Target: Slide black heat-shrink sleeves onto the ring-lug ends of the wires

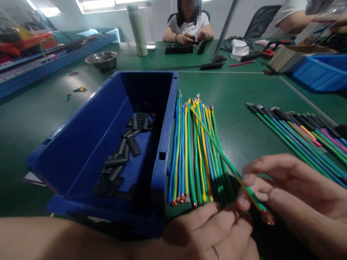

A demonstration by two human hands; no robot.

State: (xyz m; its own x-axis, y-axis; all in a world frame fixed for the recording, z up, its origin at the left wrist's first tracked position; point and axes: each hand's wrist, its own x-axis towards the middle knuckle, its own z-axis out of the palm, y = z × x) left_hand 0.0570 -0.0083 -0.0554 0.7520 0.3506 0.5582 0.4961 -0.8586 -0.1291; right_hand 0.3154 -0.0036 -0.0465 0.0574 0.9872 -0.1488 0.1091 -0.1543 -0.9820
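Observation:
A green-and-yellow wire [229, 164] with a frayed bare copper end slants over the other wires. My right hand [295, 196] pinches it near that copper end. Close beside it, my left hand [211, 233] is closed, its fingertips almost meeting the right fingers. What the left fingers hold, if anything, is hidden. Just beyond my hands lies a row of cut wires [187, 151] in blue, green and yellow, with metal lugs at the far ends and bare copper at several near ends. A blue bin [159, 180] left of them contains short black tubes [118, 162].
At right lie wires with black-sleeved ends [298, 126]. Farther back are a metal bowl [101, 60], a pale green bottle [137, 30], a stand on a pole [213, 65], a cardboard box [295, 56] and a light-blue bin [322, 72]. A person [189, 30] handles black parts across the table.

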